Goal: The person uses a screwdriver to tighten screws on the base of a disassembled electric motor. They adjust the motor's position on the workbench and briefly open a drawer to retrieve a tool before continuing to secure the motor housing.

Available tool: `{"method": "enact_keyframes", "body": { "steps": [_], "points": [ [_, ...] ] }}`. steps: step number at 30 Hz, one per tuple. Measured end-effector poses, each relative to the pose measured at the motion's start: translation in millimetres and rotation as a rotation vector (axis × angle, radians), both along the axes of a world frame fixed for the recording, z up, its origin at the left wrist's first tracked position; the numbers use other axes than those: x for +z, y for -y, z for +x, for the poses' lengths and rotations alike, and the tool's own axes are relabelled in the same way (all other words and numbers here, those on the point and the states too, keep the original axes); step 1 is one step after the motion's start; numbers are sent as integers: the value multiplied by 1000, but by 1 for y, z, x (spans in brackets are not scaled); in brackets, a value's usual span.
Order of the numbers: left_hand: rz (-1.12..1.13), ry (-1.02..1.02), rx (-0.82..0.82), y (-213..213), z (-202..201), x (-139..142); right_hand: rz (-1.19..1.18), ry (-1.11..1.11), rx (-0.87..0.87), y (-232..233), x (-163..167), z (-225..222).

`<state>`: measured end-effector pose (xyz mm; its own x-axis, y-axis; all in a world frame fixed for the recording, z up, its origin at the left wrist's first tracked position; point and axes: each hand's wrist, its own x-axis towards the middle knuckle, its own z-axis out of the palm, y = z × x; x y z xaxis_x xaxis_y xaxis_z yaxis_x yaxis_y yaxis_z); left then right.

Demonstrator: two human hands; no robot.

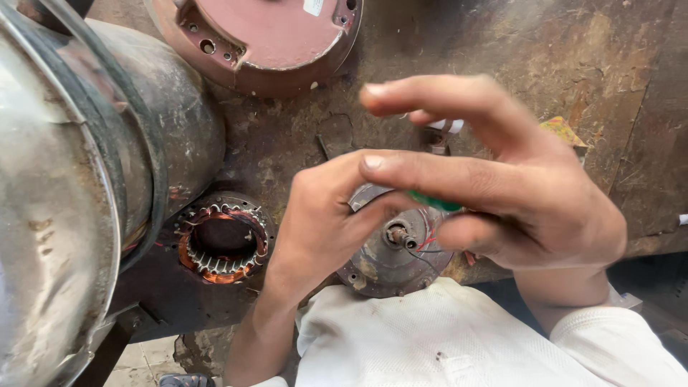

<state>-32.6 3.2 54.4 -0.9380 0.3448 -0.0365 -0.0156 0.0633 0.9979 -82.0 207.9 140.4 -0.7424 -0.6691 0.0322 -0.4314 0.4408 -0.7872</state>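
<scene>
Left hand [322,215]: gripped the round grey metal motor end cover [387,251] at the bench [609,64] edge.
Right hand [516,186]: fingers spread, pinched a small green-handled tool [433,202] above the cover's shaft.
Nearby: copper-wound stator [222,240], left.

Copper-orange windings ring the round stator [223,247] at lower left; a dull reddish-pink metal cover [261,39] sits at top; a green-handled tool [433,203] at centre.

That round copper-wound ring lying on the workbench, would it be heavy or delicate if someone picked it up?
The copper-wound ring looks like stacked metal under dense windings, so it is probably heavy for its size and rigid. The thin exposed copper loops along its inner edge could likely bend or scrape if gripped there. Lying flat on the rusty bench, it seems unlikely to roll.
</scene>
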Motion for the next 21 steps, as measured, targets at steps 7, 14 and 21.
{"method": "enact_keyframes", "body": {
  "steps": [7,14,21],
  "points": [
    [91,-65,91,-4,-6,1,-4,-29,-60,0,-5,11],
    [-22,64,101,-8,-6,6,-91,-80,-113,3,-11,3],
    [136,-42,16,-1,-7,2,-75,-60,-97,3,-7,6]
  ]
}}
